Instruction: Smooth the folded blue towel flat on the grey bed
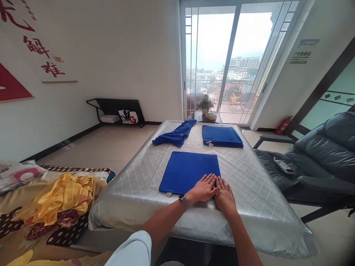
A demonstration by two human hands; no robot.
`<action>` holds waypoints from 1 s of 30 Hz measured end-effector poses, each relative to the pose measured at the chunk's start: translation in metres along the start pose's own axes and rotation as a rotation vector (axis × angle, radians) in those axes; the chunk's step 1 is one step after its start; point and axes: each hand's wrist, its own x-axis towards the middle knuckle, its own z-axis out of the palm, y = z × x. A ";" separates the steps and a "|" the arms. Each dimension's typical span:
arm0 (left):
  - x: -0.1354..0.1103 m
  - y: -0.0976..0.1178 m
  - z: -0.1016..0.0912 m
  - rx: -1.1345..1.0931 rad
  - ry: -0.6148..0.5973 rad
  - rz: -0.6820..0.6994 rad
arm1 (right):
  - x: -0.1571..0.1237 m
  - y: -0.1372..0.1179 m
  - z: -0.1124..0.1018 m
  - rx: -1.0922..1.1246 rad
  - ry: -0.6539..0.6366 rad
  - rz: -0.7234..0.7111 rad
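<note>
A flat blue cloth square (185, 170), with a small white tag at its near left edge, lies on the silver quilted table cover (138, 184). My left hand (203, 188), with a watch on its wrist, rests flat on the cloth's near right part, fingers stretched out. Beside it my right hand (225, 195) lies flat along the cloth's right edge, fingers extended; the two hands touch at the thumbs. Both hide the cloth's near right corner. Farther back, a stack of folded blue cloths (222, 136) sits at the right and a crumpled blue cloth (177, 135) at the left.
A dark recliner (318, 159) with a grey device (285, 166) on its seat stands close on the right. On the left is a bed with yellow fabric (66, 195). A potted plant (205, 103) stands on a small table beyond the far edge, before the glass door.
</note>
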 end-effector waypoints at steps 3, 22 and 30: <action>-0.015 -0.011 0.002 0.008 0.006 -0.071 | 0.001 -0.001 0.000 0.017 -0.004 0.022; -0.151 -0.109 -0.009 0.152 0.105 -0.682 | 0.001 -0.001 0.003 0.037 0.026 0.037; -0.153 -0.109 -0.005 0.139 0.175 -0.664 | 0.006 0.002 -0.013 0.082 0.146 0.070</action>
